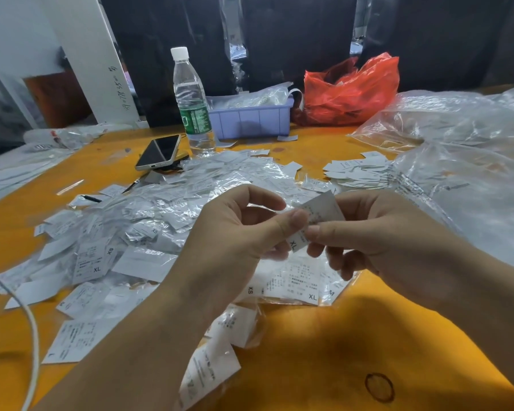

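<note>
A small white printed label [324, 210] marked XL is held up between both hands above the table. My left hand [238, 232] pinches its left side with thumb and forefinger. My right hand [377, 232] pinches its lower right edge, the other fingers curled below. Under the hands spreads a heap of similar size labels in clear sleeves [149, 221], marked XL, XS and M. A neater stack of labels [353, 172] lies further back on the right.
On the orange table [324, 351] stand a water bottle [192, 105], a phone [159, 152], a purple bin [250, 120] and a red plastic bag [353, 90]. Clear plastic bags [457, 137] pile up at right. A white cable [33, 330] crosses the left foreground.
</note>
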Available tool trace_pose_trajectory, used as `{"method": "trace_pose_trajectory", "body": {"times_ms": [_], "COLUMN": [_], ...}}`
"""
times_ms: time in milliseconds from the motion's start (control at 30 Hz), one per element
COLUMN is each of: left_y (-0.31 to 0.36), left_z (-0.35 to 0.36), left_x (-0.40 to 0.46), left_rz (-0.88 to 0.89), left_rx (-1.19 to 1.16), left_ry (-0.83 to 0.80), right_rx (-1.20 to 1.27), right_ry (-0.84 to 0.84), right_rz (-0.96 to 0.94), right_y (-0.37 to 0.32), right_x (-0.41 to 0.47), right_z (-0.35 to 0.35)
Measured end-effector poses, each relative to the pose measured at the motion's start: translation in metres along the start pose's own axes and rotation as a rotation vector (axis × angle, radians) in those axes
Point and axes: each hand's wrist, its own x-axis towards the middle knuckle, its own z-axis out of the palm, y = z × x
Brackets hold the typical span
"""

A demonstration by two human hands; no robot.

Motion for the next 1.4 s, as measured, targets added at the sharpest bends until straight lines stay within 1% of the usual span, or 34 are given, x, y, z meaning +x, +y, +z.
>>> {"method": "trace_pose_trajectory", "body": {"times_ms": [100,200,300,433,600,867,1033,1167,1400], "left_y": [0.0013,-0.0003,-0.0015,-0.0018,-0.0005,-0.002,-0.0004,0.0002,0.0016], "left_z": [-0.0022,-0.0035,-0.0039,-0.0046,-0.0045,-0.0032,-0.0012,-0.0013,-0.0011], "left_x": [0.0011,0.0022,0.002,0.0015,0.0006,0.0009,-0.0001,-0.0006,-0.0014], "left_rz": [-0.04,-0.052,-0.036,0.013,0.037,0.053,0.031,0.028,0.037], "left_rx": [-0.034,-0.006,0.009,0.048,0.015,0.054,0.042,0.025,0.053], "left_ry": [-0.049,-0.076,-0.059,-0.054,-0.048,-0.068,-0.082,-0.073,-0.071], "right_rx": [-0.054,-0.047,-0.054,-0.167,-0.235,-0.196,-0.143,-0.174,-0.211], "right_ry": [0.084,0.099,0.069,0.061,0.055,0.019,0.06,-0.014,-0.058], "right_rz": [-0.041,-0.045,-0.025,-0.053,-0.035,-0.059,-0.098,-0.067,-0.035], "right_y": [0.0011,0.0003,0.0013,0.0019,0.0004,0.0032,0.0035,0.0023,-0.0002], "right_x": [0.0002,0.0001,0.0001,0.0001,-0.0005,0.0003,0.0011,0.0011,0.0004], "right_z": [-0.0015,-0.0015,-0.0015,-0.0013,-0.006,-0.0018,-0.0036,-0.0041,-0.0078]}}
